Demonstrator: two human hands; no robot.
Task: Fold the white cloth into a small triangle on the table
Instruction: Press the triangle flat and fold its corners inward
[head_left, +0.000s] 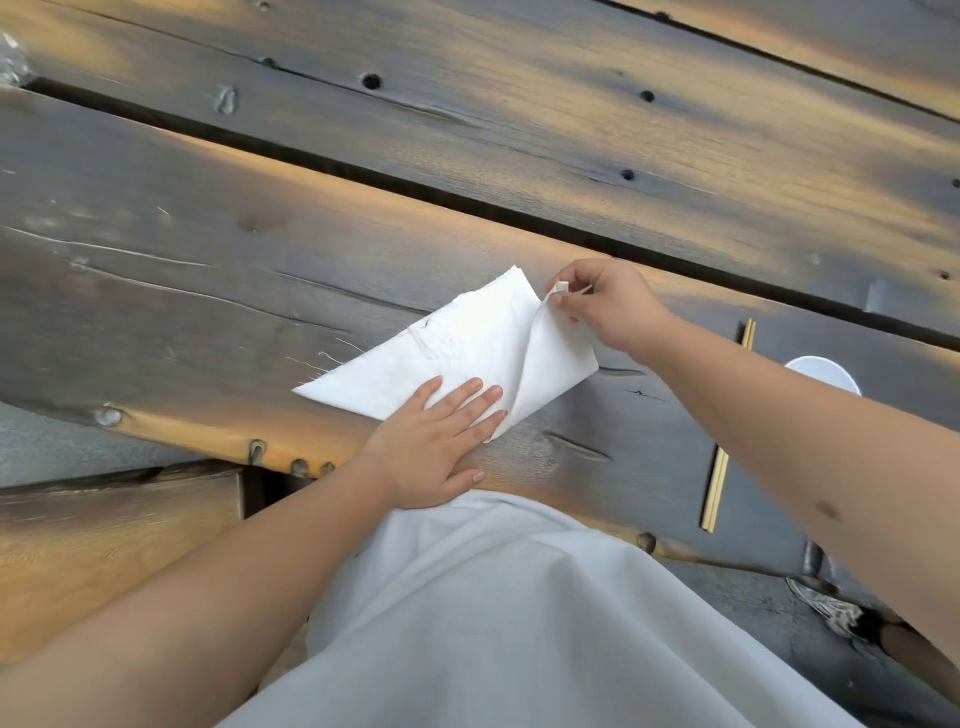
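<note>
Right hand (605, 306) pinches a lifted corner of the white cloth (467, 358) while the left hand (441, 441) pins it flat on the wooden table (260, 260)

The cloth lies partly folded near the table's near edge, its frayed left side trailing loose threads; it looks thin, light and limp, so it should crease easily but slide on the smooth planks unless held down. The right thumb and forefinger are closed tight on the corner, the best place to take it; the left palm lies open, fingers spread, gripping nothing. Bare planks stretch wide to the left and beyond, while a dark gap between boards runs just past the right hand. Chopsticks (719, 467) and what may be a white cup (823, 374), half hidden by the forearm, lie off to the right, clear of the fold
</note>
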